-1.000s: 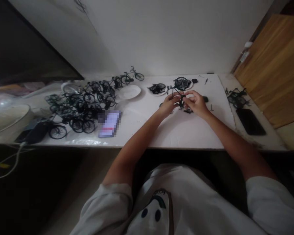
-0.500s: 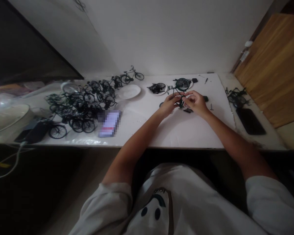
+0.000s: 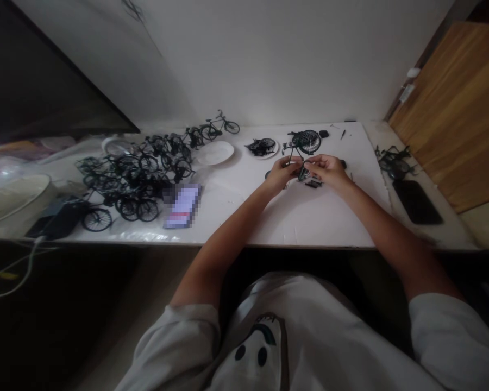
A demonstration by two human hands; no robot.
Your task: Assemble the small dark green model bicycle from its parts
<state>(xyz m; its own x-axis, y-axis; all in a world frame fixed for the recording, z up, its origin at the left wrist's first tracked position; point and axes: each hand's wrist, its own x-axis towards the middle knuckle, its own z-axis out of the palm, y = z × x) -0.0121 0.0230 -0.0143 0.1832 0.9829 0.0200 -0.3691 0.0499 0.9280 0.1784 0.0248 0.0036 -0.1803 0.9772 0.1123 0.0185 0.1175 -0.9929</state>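
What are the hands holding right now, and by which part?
Both the left hand and right hand pinch a small dark model bicycle part between their fingertips; which part of it they grip is too small to tell.

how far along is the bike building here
Done: a cluster of finished model bicycles stands on the table at left. In hand: the left hand and right hand together hold a small dark bicycle part. Left: loose wheels on a plate and another parts pile remain unassembled.

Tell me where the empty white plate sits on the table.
In the head view the white plate lies left of the hands, toward the wall, between the pile of model bicycles and the small dish of dark parts.
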